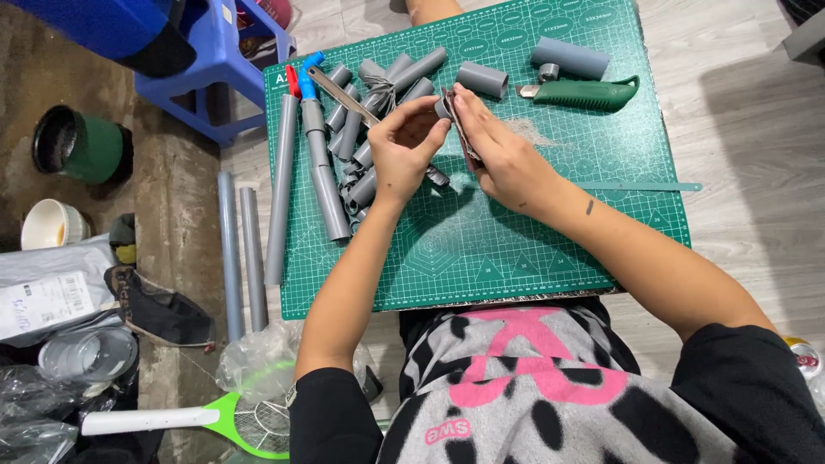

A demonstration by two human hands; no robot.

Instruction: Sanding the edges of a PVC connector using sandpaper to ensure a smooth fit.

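Observation:
My left hand [408,144] pinches a short grey pipe piece [442,108] at its fingertips above the green cutting mat [533,241]. My right hand [503,150] holds a brownish folded sheet of sandpaper [464,137] against that piece. A pile of cut grey pipe sections [365,146] lies just left of my left hand. Grey dust [528,131] lies on the mat beside my right hand.
A green-handled saw [584,93], two short grey pipe pieces [569,57] and a metal ruler [640,186] lie on the mat. Long grey pipes [241,258] rest on the floor at left, with a blue stool [219,69], a green bin [82,146] and a green swatter racket [198,419].

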